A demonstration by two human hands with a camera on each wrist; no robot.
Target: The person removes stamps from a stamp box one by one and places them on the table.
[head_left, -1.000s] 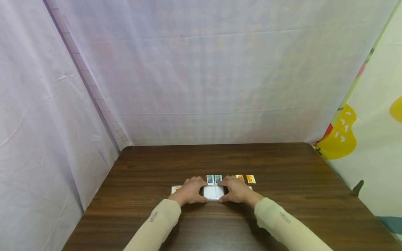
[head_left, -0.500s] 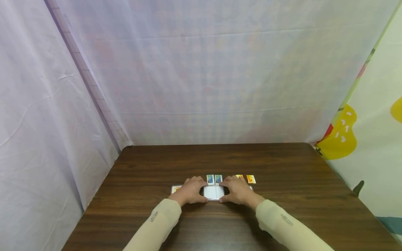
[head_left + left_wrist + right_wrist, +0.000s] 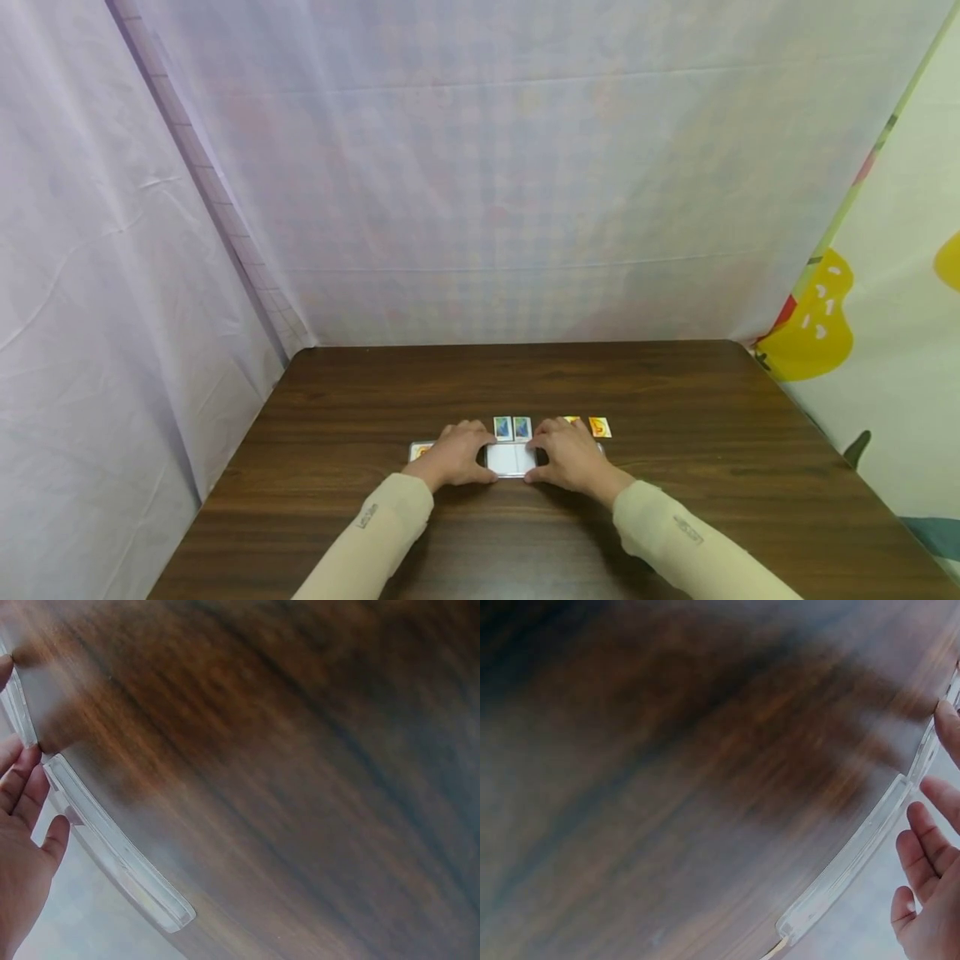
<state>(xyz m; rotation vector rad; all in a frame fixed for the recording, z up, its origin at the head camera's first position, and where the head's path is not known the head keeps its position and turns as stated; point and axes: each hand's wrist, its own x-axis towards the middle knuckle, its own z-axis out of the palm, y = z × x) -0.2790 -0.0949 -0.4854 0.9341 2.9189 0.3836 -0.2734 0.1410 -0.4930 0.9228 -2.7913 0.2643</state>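
A flat clear plastic case (image 3: pixel 511 460) with a white inside and a thin line down its middle lies on the table. My left hand (image 3: pixel 453 457) holds its left end, thumb at the near edge and fingertips at the far edge. On the opposite end, my right hand (image 3: pixel 566 457) grips in the same way. Two small blue picture cards (image 3: pixel 512 429) stand side by side just beyond the case. In the left wrist view, a second clear case (image 3: pixel 124 847) lies beneath the left hand; the right wrist view shows another clear case (image 3: pixel 847 859) beneath the right hand.
Two orange-and-yellow cards (image 3: pixel 600 427) lie beyond the right hand, one partly covered by it. An orange-patterned card (image 3: pixel 420 451) shows in the left case. The dark wood table (image 3: pixel 360 392) reaches back to a pale curtain (image 3: pixel 480 208).
The right forearm and sleeve have shifted slightly to the right, and the right fingertips on the far edge slightly outward. The left hand and the case stay in place.
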